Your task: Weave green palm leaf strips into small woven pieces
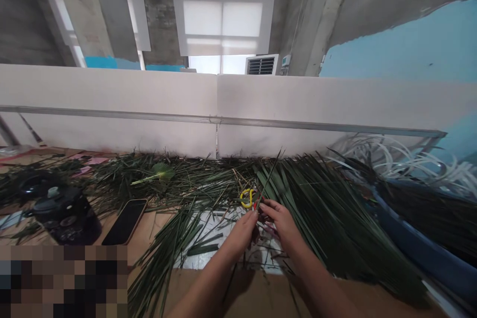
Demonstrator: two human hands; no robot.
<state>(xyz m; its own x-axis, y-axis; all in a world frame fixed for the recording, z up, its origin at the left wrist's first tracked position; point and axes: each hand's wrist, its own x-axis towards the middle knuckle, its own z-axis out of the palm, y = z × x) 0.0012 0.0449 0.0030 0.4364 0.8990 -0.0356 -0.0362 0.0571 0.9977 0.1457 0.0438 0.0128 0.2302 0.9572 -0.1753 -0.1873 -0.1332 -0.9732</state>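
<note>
My left hand point(244, 228) and my right hand point(278, 214) are close together over a white sheet point(201, 218). Both have their fingers pinched round a narrow green palm leaf strip point(271, 173), which slants up and away from them. Just beyond the fingertips lie yellow loop handles point(246, 198), like those of scissors, partly hidden, with a bit of red beside them. To the right spreads a thick bundle of long green leaves point(328, 223). Cut leaf strips point(169, 238) lie to the left. The fingers hide the lower end of the held strip.
A phone point(125, 222) and a dark jug point(67, 218) stand left on the brown table point(149, 231). Leaf scraps point(194, 179) heap along the white partition point(156, 134). At right are a blue tub point(417, 243) and coiled white strips point(402, 156).
</note>
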